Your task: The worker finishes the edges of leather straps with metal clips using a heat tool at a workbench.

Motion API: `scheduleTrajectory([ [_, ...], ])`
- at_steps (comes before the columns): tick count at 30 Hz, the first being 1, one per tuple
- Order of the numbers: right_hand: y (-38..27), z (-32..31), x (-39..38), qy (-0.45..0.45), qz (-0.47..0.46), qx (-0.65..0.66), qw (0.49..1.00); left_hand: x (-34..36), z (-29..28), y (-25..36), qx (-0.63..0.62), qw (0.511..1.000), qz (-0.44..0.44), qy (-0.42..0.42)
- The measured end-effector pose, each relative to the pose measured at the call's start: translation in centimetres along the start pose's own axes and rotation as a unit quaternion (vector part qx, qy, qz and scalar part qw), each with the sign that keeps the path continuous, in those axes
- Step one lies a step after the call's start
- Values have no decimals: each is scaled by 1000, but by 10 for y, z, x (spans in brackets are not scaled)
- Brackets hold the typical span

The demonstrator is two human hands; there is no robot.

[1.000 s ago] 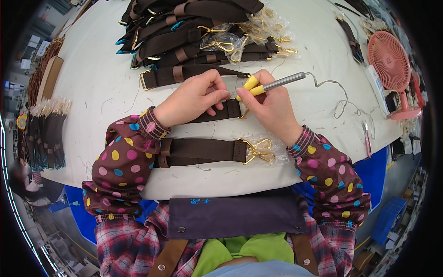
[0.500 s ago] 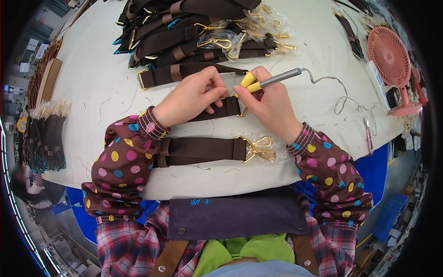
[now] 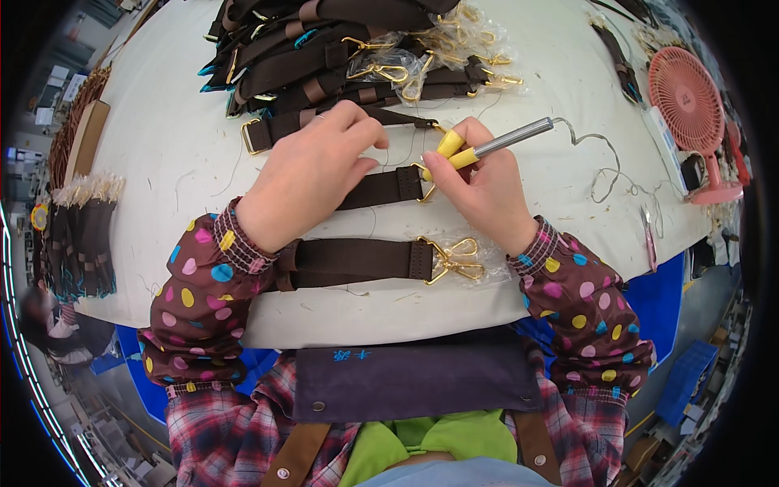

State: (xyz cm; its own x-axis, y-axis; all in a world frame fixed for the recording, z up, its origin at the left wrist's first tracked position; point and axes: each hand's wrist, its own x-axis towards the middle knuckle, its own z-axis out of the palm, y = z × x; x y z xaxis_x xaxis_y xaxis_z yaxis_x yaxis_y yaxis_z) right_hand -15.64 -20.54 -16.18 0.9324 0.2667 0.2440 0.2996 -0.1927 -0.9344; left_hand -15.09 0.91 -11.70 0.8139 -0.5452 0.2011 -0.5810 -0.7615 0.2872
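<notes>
A corded pen-shaped tool [image 3: 511, 138] with a grey barrel and yellow grip is held by my right hand [image 3: 487, 187]. A yellow piece [image 3: 450, 144] covers or sits at that hand's index fingertip. The tool's tip is near the gold ring at the right end of a dark brown strap [image 3: 381, 188]. My left hand [image 3: 312, 170] is over this strap's left part, fingers bent, thumb apart from them, with nothing visible between. Nearer me is another brown strap [image 3: 357, 261] with gold snap hooks [image 3: 454, 260] in clear plastic. Beyond my left hand lies a strap with a gold buckle [image 3: 253, 136].
A heap of brown straps [image 3: 316, 57] with plastic-wrapped gold hooks rises at the far side. At the right are a pink fan [image 3: 686, 101], the tool's cord [image 3: 608, 158] and small snips [image 3: 647, 235]. More straps [image 3: 81, 243] hang over the left edge.
My left hand has lifted off the strap and drawn left, its fingers parting. My right hand has shifted slightly right and down, moving the pen-shaped tool to the right.
</notes>
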Motion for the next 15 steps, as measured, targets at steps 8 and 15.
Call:
scheduleTrajectory([
  [8, 5, 1, -4, -40, 4, -11, 999, 18, 22, -19, -249, 952, 48, -173],
  [15, 6, 2, -4, -38, 10, 1, 999, 20, 24, -20, -245, 951, 60, -179],
])
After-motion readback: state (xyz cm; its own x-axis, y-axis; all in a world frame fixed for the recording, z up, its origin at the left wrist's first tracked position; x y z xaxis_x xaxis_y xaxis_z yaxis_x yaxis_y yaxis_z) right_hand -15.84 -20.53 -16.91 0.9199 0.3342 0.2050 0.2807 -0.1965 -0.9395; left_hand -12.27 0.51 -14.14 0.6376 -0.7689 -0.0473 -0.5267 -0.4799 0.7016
